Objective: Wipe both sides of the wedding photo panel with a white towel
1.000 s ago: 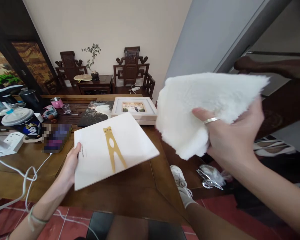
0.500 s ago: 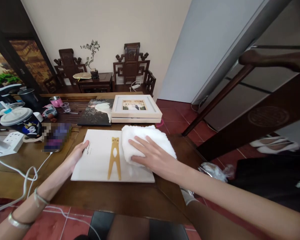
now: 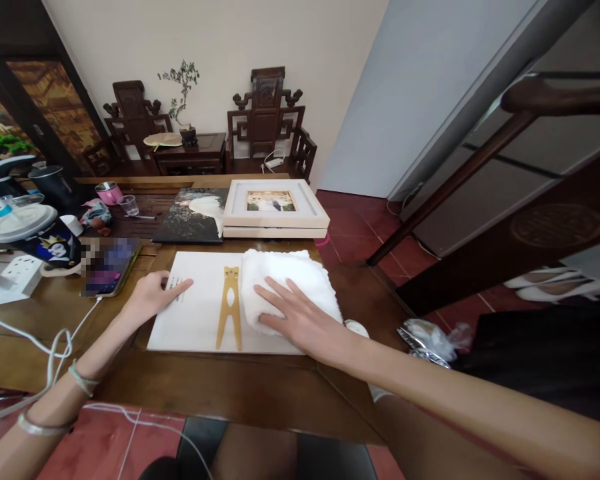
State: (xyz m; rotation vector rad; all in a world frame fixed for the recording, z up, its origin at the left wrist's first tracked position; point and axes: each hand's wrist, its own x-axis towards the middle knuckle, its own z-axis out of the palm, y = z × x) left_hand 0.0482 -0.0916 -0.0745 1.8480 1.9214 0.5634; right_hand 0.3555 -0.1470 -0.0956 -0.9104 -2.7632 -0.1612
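A flat white board (image 3: 200, 313) with small dark print near its left edge lies on the wooden table. My left hand (image 3: 153, 293) grips that left edge, thumb on top; its other fingers are partly hidden. A tan, two-legged shape with a cat-like head (image 3: 229, 307) shows on the board's middle; I cannot tell whether it is loose or fixed. A folded, fluffy white towel (image 3: 300, 267) covers the board's right part. Flat on the towel lies my right hand (image 3: 295, 313), fingers spread.
Behind the board are a light wooden picture frame (image 3: 310, 207) and a dark photo panel (image 3: 180, 227). A phone (image 3: 113, 270), a lidded cup (image 3: 50, 243), a white power strip (image 3: 20, 277) and cables stand at left. A round white item (image 3: 357, 328) shows beside my right wrist.
My left thumb now reaches farther over the board, across the print. The towel's right side has drawn in slightly under my right hand, uncovering the round white item. The view has shifted slightly.
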